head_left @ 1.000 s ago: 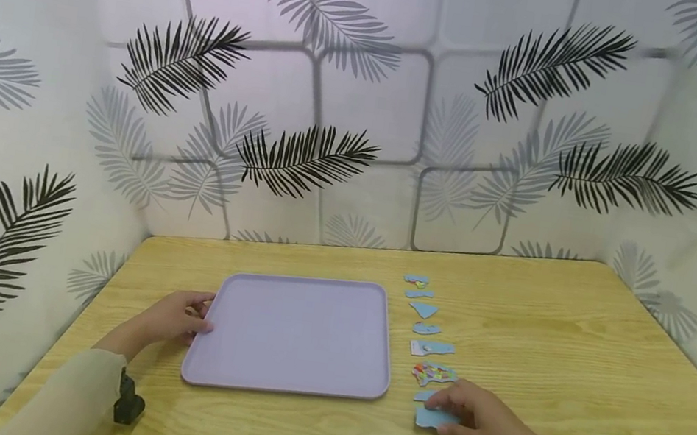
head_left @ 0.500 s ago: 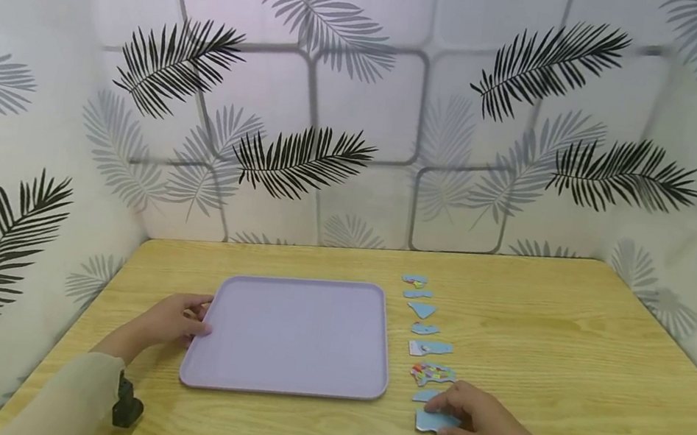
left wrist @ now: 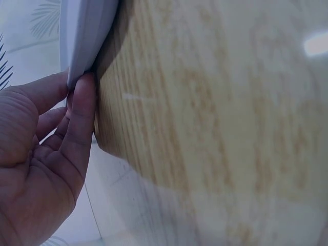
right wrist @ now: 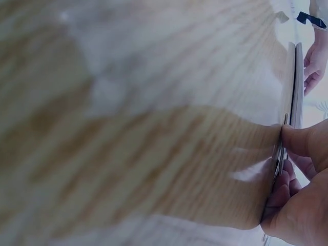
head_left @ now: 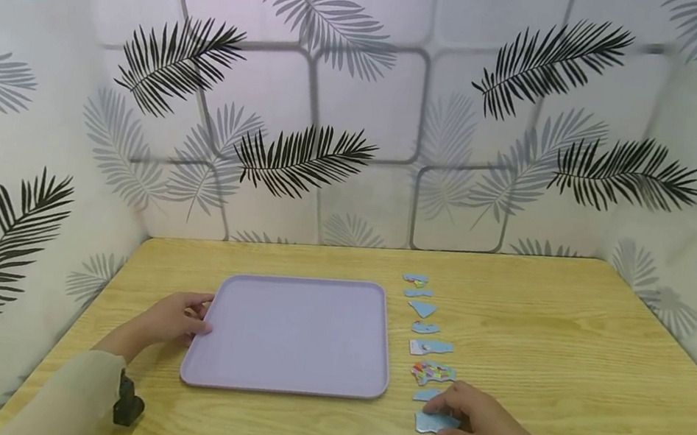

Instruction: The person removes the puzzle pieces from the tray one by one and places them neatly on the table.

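Note:
My left hand pinches the left rim of a pale purple tray; in the left wrist view the thumb lies over the tray's edge and fingers are tucked beneath it. To the right, my right hand holds a light blue, wavy-edged puzzle piece between thumb and fingers, low over the table. Edge-on in the right wrist view, the right hand stays close to the tabletop. Just beyond lies a thin blue piece, partly covered by the fingers, then a multicoloured piece.
More flat puzzle pieces run in a column beside the tray: a blue-and-white one, a small blue one, a blue triangle and others behind. Under everything is a wooden table, backed by a leaf-patterned wall.
The light blue piece in my right hand has shifted slightly toward the near edge, and its surface now catches the light. The left hand and tray keep their place.

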### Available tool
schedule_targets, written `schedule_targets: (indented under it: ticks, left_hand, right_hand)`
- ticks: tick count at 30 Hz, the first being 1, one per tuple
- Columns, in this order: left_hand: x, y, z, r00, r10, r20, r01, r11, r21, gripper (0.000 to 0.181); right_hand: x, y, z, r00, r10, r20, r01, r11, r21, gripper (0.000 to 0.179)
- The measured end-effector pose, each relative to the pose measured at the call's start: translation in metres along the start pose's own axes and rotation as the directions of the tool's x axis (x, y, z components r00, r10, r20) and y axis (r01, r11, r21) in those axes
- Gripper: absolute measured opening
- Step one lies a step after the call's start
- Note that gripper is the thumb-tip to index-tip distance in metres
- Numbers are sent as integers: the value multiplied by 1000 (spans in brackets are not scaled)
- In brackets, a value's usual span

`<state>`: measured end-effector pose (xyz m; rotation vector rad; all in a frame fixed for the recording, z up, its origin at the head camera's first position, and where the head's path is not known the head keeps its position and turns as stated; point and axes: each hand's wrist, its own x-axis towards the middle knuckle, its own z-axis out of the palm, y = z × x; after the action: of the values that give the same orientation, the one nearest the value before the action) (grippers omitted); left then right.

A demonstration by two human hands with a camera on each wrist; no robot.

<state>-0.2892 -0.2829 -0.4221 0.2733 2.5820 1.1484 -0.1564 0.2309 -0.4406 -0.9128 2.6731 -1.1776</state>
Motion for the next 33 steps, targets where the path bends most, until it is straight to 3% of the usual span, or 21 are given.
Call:
schedule_targets:
  ticks: [18, 33]
  left_hand:
    - [6, -7, 0, 1000, -8, 0, 8, 1000, 7, 66]
    - [1, -1, 0, 1000, 12, -7, -12, 1000, 13, 66]
  right_hand:
    - [1, -2, -2, 1000, 18, 20, -19, 1000, 18, 27]
    - [3, -3, -6, 999, 42, 19, -43, 997, 66, 28]
